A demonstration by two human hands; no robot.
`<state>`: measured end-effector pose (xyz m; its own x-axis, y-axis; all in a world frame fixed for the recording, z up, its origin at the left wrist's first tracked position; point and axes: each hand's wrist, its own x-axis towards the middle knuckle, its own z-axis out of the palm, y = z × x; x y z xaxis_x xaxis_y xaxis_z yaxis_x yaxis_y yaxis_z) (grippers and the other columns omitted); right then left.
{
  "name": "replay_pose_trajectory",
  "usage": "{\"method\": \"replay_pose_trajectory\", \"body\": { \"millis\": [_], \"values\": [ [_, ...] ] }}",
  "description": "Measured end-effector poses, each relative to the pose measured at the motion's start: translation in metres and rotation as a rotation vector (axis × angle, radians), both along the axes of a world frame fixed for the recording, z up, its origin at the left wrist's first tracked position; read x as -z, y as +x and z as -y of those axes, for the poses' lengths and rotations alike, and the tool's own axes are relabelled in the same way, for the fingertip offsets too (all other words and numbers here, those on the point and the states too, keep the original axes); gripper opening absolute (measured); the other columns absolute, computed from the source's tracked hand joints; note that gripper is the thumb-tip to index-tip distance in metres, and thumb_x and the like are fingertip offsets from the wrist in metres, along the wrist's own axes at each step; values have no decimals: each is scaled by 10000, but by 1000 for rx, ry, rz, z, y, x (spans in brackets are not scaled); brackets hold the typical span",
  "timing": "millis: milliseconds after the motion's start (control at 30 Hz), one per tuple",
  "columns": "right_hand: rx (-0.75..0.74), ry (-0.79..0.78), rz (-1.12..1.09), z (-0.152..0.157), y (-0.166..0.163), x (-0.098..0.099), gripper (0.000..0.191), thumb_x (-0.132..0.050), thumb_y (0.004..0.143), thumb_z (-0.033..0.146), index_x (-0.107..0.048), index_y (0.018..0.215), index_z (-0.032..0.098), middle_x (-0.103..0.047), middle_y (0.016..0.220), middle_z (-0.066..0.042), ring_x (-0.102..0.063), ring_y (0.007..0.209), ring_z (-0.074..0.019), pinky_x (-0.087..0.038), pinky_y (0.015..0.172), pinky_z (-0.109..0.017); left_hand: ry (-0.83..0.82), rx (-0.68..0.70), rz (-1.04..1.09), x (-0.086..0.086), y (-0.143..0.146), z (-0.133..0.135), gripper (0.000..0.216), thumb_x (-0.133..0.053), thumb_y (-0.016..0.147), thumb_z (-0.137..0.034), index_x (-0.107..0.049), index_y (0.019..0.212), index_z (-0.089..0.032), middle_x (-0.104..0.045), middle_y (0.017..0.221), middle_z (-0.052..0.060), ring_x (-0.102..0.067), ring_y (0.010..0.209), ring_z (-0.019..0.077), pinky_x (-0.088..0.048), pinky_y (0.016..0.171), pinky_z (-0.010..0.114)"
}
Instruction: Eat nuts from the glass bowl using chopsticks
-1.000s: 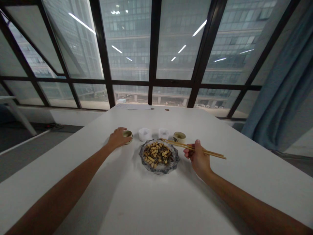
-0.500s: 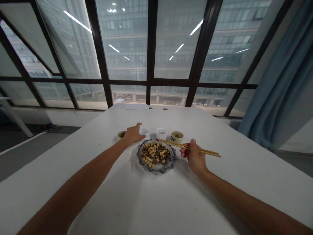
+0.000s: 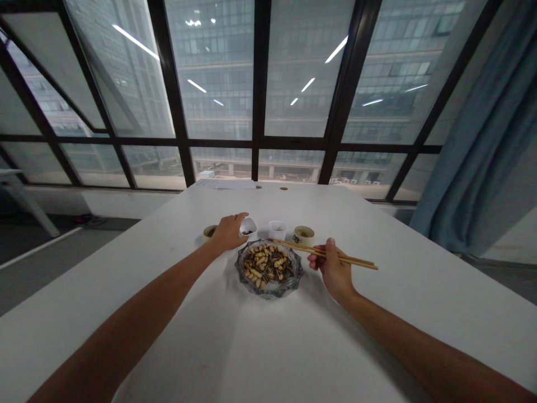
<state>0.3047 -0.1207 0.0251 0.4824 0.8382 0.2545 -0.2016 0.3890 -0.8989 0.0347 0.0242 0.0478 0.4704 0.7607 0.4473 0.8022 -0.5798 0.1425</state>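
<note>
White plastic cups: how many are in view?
2. The left white cup, partly hidden, is in the grip of the left hand; the right white cup stands beyond the glass bowl, beside the lettered tan cup. No others show.

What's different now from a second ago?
The left hand let go of the left cup and moved right to the left white container, which it now appears to hold; dark bits show inside. Unchanged: the right hand holds the chopsticks, tips by the far rim of the glass bowl.
</note>
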Motion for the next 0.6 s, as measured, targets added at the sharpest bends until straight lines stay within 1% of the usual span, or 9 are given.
{"method": "replay_pose_trajectory", "body": {
  "millis": [67,133,200,300,400,433,500,567,600],
  "values": [
    [6,8,4,-2,2,0,614,-696,704,777,-634,724,167,-659,522,-37,-570,395,-137,-423,371,-245,-113,-107,-11,-2,1,-9,751,-728,732,-359,-458,1409,-181,-683,1268,167,-656,1157,345,-477,1002,448],
    [11,25,5,-5,6,-1,610,-691,716,772,-635,723,164,-658,524,-36,-575,399,-136,-426,376,-244,-211,-190,-38,-6,6,-19,804,-759,700,-436,-453,1403,-191,-679,1282,181,-653,1174,362,-483,983,457],
    [26,46,8,-9,11,-3,606,-684,730,766,-637,722,161,-658,528,-35,-579,401,-134,-432,381,-244,-241,-185,-57,-11,18,-29,836,-759,691,-527,-457,1394,-191,-632,1358,204,-603,1256,384,-441,1041,496],
    [65,66,24,-14,20,-5,596,-678,746,755,-639,730,160,-664,535,-35,-586,403,-136,-433,383,-246,-206,-23,-49,-17,46,-37,762,-684,776,-561,-461,1402,-188,-564,1451,200,-519,1360,379,-285,1168,562],
    [101,98,66,-16,26,-8,588,-668,761,749,-641,741,162,-671,544,-33,-585,404,-135,-436,390,-251,-242,128,-63,-20,74,-37,750,-669,810,-530,-423,1434,-193,-528,1494,184,-498,1385,357,-211,1201,582],
    [115,112,88,-16,27,-10,588,-664,764,750,-641,741,163,-669,543,-31,-583,402,-134,-437,392,-253,-271,162,-73,-20,81,-36,756,-674,813,-510,-405,1444,-190,-536,1487,184,-503,1382,348,-217,1200,581],
    [142,135,138,-16,28,-11,592,-653,768,756,-644,737,165,-666,539,-28,-585,405,-137,-442,397,-258,-317,220,-76,-20,90,-34,765,-690,813,-455,-382,1455,-175,-579,1440,187,-547,1340,327,-294,1173,547],
    [156,150,199,-15,28,-12,595,-638,776,762,-650,735,169,-666,540,-30,-588,410,-140,-450,404,-265,-309,284,-55,-20,92,-32,796,-737,775,-388,-385,1455,-169,-620,1385,182,-602,1267,309,-406,1104,478],
    [156,156,237,-15,28,-11,594,-628,785,762,-655,738,171,-671,548,-33,-591,418,-142,-454,410,-267,-275,322,-43,-21,92,-31,814,-763,745,-349,-398,1451,-174,-631,1366,174,-615,1239,305,-440,1070,451]
  ]
}}
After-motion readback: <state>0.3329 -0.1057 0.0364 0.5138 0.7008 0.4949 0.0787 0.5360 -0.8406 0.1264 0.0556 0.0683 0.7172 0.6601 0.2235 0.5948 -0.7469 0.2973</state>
